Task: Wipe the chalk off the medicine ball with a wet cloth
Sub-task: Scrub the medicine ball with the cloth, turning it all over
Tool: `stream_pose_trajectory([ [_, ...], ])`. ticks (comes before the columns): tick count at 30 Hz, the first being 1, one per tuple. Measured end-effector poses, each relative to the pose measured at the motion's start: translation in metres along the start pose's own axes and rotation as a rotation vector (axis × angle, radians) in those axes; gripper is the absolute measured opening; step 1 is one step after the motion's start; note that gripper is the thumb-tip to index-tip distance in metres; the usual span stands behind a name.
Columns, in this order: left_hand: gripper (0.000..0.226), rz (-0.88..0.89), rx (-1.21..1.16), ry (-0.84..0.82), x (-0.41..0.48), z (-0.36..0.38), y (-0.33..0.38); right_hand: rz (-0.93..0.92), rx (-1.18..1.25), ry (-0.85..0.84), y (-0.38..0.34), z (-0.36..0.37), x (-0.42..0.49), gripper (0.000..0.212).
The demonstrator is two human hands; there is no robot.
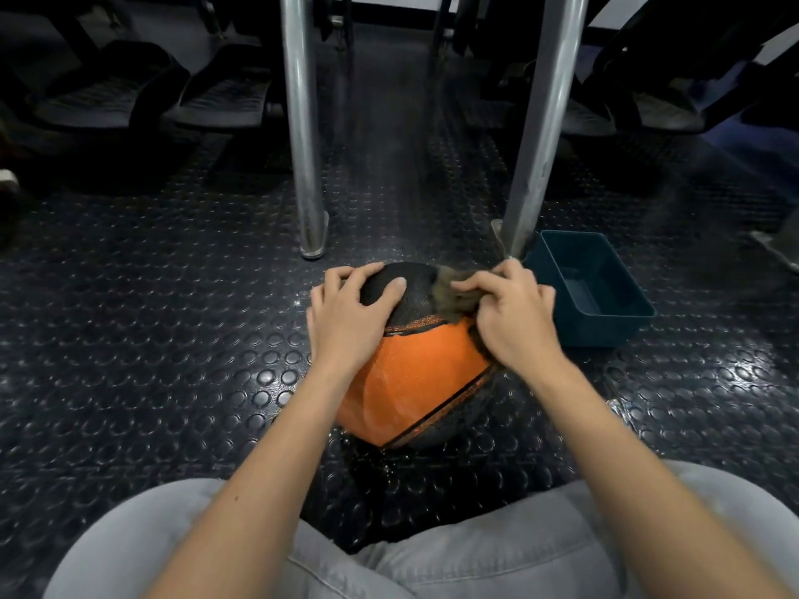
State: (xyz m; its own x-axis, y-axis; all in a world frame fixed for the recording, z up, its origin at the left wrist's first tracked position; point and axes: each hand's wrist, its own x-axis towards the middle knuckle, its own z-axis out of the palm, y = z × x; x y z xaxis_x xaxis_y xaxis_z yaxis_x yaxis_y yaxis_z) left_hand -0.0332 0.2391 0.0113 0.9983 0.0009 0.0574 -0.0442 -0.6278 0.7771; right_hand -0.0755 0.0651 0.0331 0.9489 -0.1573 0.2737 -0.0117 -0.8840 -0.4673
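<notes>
On the floor between your knees the ball (415,373) looks heavy and grippy; left hand (350,322) spread on top steadies it; right hand (514,322) bunches the limp cloth (449,296).

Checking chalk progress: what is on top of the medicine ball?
On the medicine ball, the left hand rests on the black top; the right hand grips a brownish cloth against it. The surface under hands and cloth is hidden.

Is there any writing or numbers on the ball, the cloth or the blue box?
None. The ball shows only plain orange and black panels, the cloth is plain grey-brown, and the blue box has no label. Nothing on the floor or metal legs reads as text either.
</notes>
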Motion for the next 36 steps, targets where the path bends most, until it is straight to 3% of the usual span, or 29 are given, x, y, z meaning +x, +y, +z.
stream_pose_trajectory([
  [4,0.041,0.028,-0.07,-0.016,0.001,-0.002,-0.006,0.224,-0.046,-0.033,0.026,-0.013,0.014,0.047],
  [6,0.037,0.029,-0.173,-0.027,0.004,-0.005,-0.013,0.158,0.153,0.134,0.016,-0.021,0.016,0.047],
  [8,0.03,0.027,-0.251,-0.053,0.011,-0.009,-0.017,-0.028,0.41,0.265,0.002,-0.027,0.014,0.046],
  [10,0.023,0.027,-0.313,-0.091,0.021,-0.015,-0.025,-0.152,0.492,0.146,-0.003,-0.017,0.009,0.045],
  [12,0.018,0.016,-0.362,-0.125,0.026,-0.019,-0.034,-0.03,0.298,-0.062,0.013,0.005,0.01,0.047],
  [14,0.016,-0.008,-0.408,-0.123,0.028,-0.022,-0.041,0.178,-0.022,-0.104,0.031,0.01,0.016,0.047],
  [16,0.017,-0.032,-0.461,-0.109,0.028,-0.025,-0.042,0.192,0.055,0.08,0.031,-0.001,0.023,0.047],
  [18,0.019,-0.049,-0.497,-0.108,0.029,-0.027,-0.042,0.1,0.378,0.278,0.012,-0.019,0.025,0.049],
  [20,0.02,-0.052,-0.489,-0.109,0.03,-0.028,-0.041,-0.044,0.54,0.334,-0.006,-0.029,0.022,0.051],
  [22,0.021,-0.049,-0.48,-0.109,0.03,-0.028,-0.04,-0.177,0.6,0.208,-0.01,-0.024,0.015,0.052],
  [24,0.021,-0.049,-0.477,-0.109,0.029,-0.026,-0.04,-0.115,0.544,-0.055,-0.004,-0.009,0.008,0.053],
  [25,0.021,-0.048,-0.477,-0.109,0.029,-0.026,-0.04,-0.049,0.404,-0.126,0.003,-0.002,0.008,0.052],
  [27,0.02,-0.043,-0.476,-0.102,0.03,-0.025,-0.04,0.068,0.003,-0.068,0.017,-0.001,0.012,0.046],
  [28,0.02,-0.044,-0.467,-0.102,0.03,-0.024,-0.041,0.108,-0.022,0.008,0.021,-0.006,0.013,0.045],
  [31,0.02,-0.038,-0.442,-0.088,0.029,-0.024,-0.039,0.053,0.415,0.175,0.006,-0.023,0.012,0.048],
  [34,0.015,0.048,-0.388,-0.015,0.026,-0.024,-0.037,-0.041,0.464,-0.051,-0.01,-0.009,0.004,0.047],
  [36,0.012,0.11,-0.311,0.058,0.025,-0.025,-0.032,0.026,0.442,-0.151,-0.009,0.005,-0.001,0.044],
])
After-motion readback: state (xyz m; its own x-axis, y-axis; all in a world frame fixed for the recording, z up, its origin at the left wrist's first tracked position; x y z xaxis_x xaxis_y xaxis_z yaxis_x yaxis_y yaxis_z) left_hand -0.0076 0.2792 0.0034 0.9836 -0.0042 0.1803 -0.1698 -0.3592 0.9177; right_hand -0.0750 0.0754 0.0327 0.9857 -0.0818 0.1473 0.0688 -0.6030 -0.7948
